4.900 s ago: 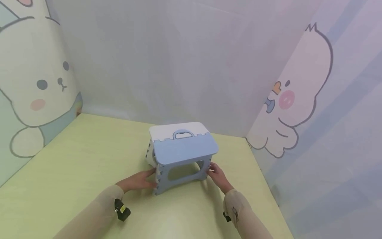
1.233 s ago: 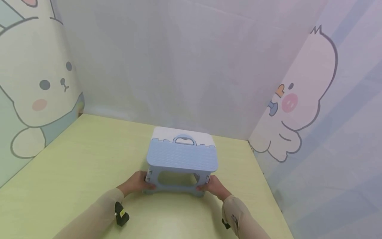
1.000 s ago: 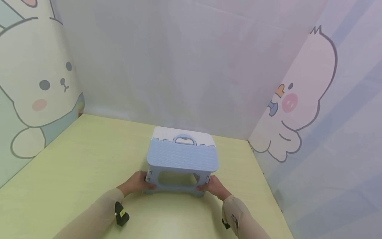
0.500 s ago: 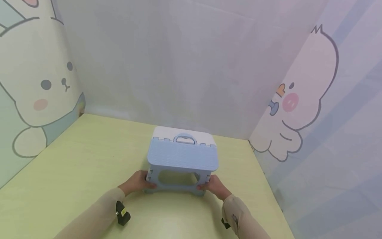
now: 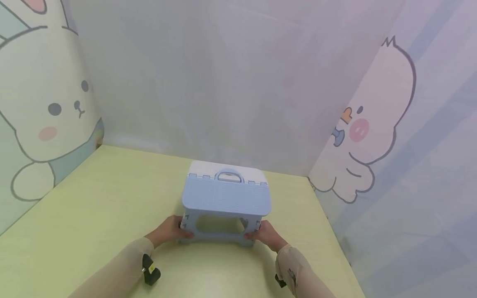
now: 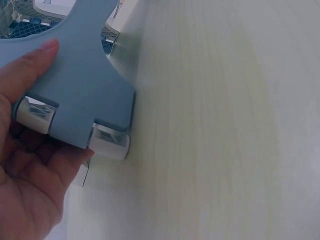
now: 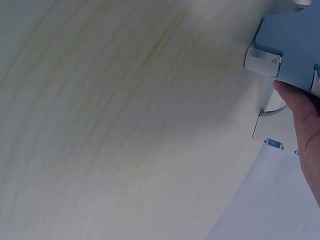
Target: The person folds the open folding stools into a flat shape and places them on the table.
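A blue and white folding step stool (image 5: 226, 196) stands unfolded on its legs, its blue half toward me and a small carry handle (image 5: 229, 176) in the middle of the top. My left hand (image 5: 169, 230) grips the near blue leg at its left edge, thumb on the front face and fingers behind; the left wrist view shows this blue leg panel (image 6: 85, 85) with white hinge pieces beside the fingers. On the other side, my right hand (image 5: 266, 235) grips the same leg's right edge, thumb in front. Only part of the right hand (image 7: 302, 130) shows in the right wrist view.
The stool stands on a pale yellow tabletop (image 5: 123, 194). A grey-white curtain (image 5: 208, 82) hangs behind it. Cartoon-printed cloth walls rise at the left (image 5: 37, 95) and right (image 5: 384, 103).
Since the earliest frame the stool has turned to face me squarely, and both hands have gone from touching its sides to gripping the near leg. Over the last second only the view shifts slightly.
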Tool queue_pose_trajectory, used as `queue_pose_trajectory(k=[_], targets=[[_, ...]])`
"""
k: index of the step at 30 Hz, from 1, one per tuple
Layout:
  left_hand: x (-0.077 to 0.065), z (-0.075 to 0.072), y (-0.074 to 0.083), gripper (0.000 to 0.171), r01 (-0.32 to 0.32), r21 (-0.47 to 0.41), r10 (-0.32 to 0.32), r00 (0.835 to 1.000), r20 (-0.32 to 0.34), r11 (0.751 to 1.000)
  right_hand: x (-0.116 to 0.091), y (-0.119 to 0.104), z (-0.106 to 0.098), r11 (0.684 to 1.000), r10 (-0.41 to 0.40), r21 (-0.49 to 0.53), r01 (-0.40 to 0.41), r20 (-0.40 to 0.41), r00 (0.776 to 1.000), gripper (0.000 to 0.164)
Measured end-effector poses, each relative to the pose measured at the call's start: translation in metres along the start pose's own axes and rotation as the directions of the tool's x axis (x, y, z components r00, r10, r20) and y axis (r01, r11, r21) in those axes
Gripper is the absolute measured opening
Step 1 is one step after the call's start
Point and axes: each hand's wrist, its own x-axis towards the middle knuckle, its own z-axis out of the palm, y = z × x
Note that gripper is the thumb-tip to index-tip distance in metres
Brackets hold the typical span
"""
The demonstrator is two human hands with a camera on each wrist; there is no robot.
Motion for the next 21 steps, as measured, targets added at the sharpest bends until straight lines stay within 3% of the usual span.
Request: queue_pose_trajectory(k=[4,8,11,21], targets=[[-0.001,0.0,-0.001,0.05,-0.022,-0.02,0.022,1.0,0.018,1.0,-0.006,-0.014,0.0,1.0,-0.01,0.014,0.01,0.007,1.0,0.06],[-0.001,0.0,-0.001,0.048,-0.038,-0.025,0.038,0.999,0.022,0.999,-0.005,-0.012,-0.001,1.0,-0.009,0.01,0.009,0.007,1.0,0.061],[-0.001,0.0,-0.002,0.047,-0.049,-0.028,0.05,0.999,0.021,0.998,0.001,0.002,-0.002,1.0,-0.013,0.003,0.013,0.008,1.0,0.064],[-0.001,-0.001,-0.002,0.04,-0.051,-0.02,0.052,0.999,0.017,0.998,0.0,-0.001,0.0,1.0,-0.01,0.021,0.01,0.006,1.0,0.066]])
